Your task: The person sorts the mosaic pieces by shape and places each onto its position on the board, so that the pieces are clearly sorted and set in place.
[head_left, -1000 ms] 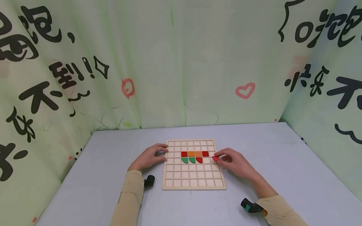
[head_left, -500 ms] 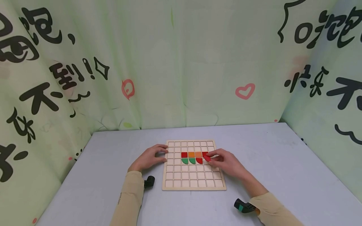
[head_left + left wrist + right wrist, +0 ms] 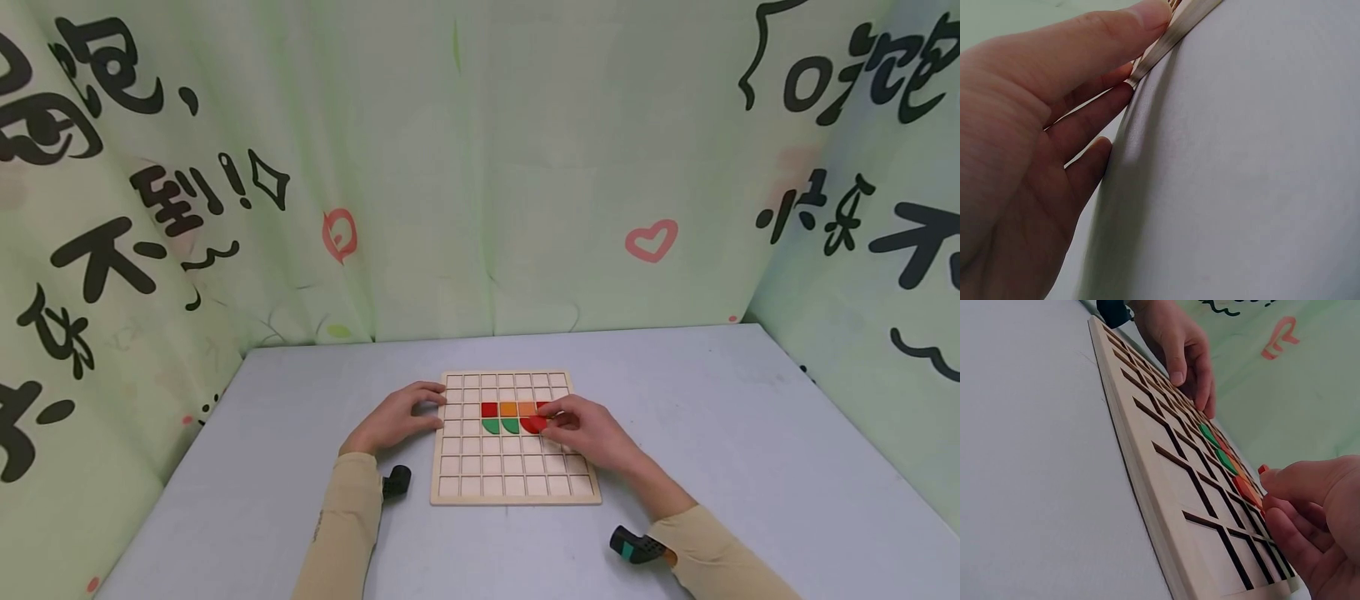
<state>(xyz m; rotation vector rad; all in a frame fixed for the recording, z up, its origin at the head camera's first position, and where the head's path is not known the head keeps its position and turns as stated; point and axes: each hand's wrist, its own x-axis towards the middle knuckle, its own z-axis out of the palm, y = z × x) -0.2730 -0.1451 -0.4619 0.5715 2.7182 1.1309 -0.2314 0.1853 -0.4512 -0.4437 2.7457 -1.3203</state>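
Observation:
A wooden grid board [image 3: 517, 485] lies flat on the table. My left hand [image 3: 392, 419] rests at its left edge, thumb and fingertips touching the rim with fingers fairly straight. Thumb and fingers of my right hand [image 3: 588, 433] pinch a red quarter-circle tile [image 3: 541, 425] over the board, beside another red quarter-circle tile [image 3: 527, 426]. To the left sit two green quarter-circle tiles [image 3: 491, 427]. The row above has a red square tile [image 3: 489, 409], two orange square tiles [image 3: 507, 409] and a second red square, partly hidden by the right fingers.
The white table [image 3: 300, 467] stretches around the board on all sides. A printed pale green curtain [image 3: 480, 183] hangs behind and at both sides. A black wrist device [image 3: 636, 546] sits at the right wrist, and another [image 3: 396, 481] at the left.
My right hand has moved left from the board's right edge, bringing the red quarter-circle tile up beside the other red one. My left hand has stayed in place.

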